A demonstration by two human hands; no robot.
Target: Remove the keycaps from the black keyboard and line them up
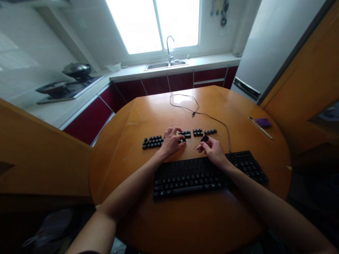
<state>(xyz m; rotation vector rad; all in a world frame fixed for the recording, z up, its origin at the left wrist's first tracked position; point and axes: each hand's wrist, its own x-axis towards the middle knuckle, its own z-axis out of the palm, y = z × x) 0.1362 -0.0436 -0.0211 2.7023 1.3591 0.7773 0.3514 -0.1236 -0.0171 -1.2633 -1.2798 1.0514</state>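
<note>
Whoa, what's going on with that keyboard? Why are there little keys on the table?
A person is handling a keyboard that's partly bare: its upper rows lack keycaps, while the lower rows have theirs. Loose keycaps sit in rows on the wooden table beyond it. The left hand is over those loose ones, and the right hand pinches a small dark object, maybe a keycap puller. The cable lies unplugged across the tabletop.
</note>
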